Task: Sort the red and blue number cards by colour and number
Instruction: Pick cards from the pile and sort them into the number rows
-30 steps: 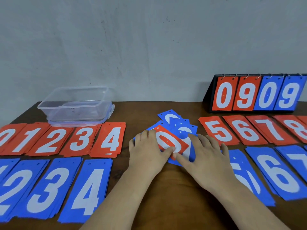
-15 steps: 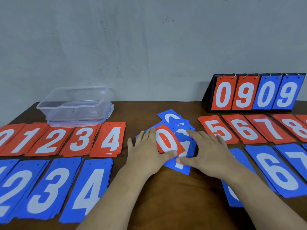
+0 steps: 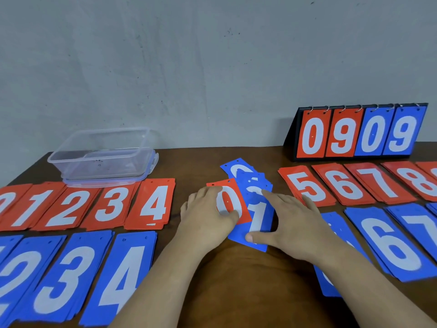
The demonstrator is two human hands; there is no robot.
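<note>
A small loose pile of blue cards (image 3: 246,176) lies at the table's middle, with a red 0 card (image 3: 227,202) on its left side and a blue 1 card (image 3: 257,218) at its front. My left hand (image 3: 203,216) rests on the red 0 card, fingers over its left edge and thumb pressing its lower part. My right hand (image 3: 293,218) lies spread on the blue pile, its thumb on the blue 1 card's lower end. Sorted stacks flank the pile: red 0 to 4 (image 3: 153,204) and blue 2 to 4 (image 3: 127,268) at left, red 5 to 8 (image 3: 305,188) and blue 6, 7 (image 3: 392,245) at right.
A clear plastic container (image 3: 104,155) stands on its lid at the back left. A flip scoreboard (image 3: 359,133) showing 0 9 0 9 stands at the back right. Another blue stack (image 3: 331,280) lies partly under my right forearm. Bare brown table (image 3: 236,280) shows between my arms.
The red 0 card has turned upright and slid left off the blue pile under my left hand. My right hand shifted forward, uncovering the blue 1 card.
</note>
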